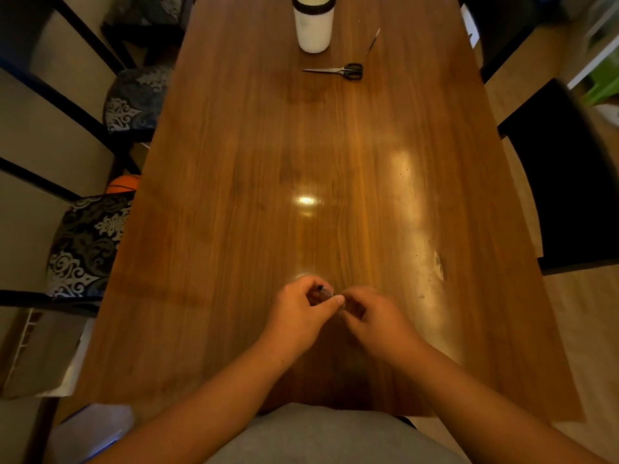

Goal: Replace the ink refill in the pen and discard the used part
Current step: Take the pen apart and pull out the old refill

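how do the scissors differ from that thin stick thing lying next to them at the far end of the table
The black-handled metal scissors lie nearly crosswise on the brown wooden table, blades pointing left; the thin dark refill-like stick lies steeply angled beyond them. The scissors are wider, with looped handles; the stick is one slim line with no handle. Both lie flat, untouched, to the right of the white cylindrical container.

No text, label or number can be read anywhere.
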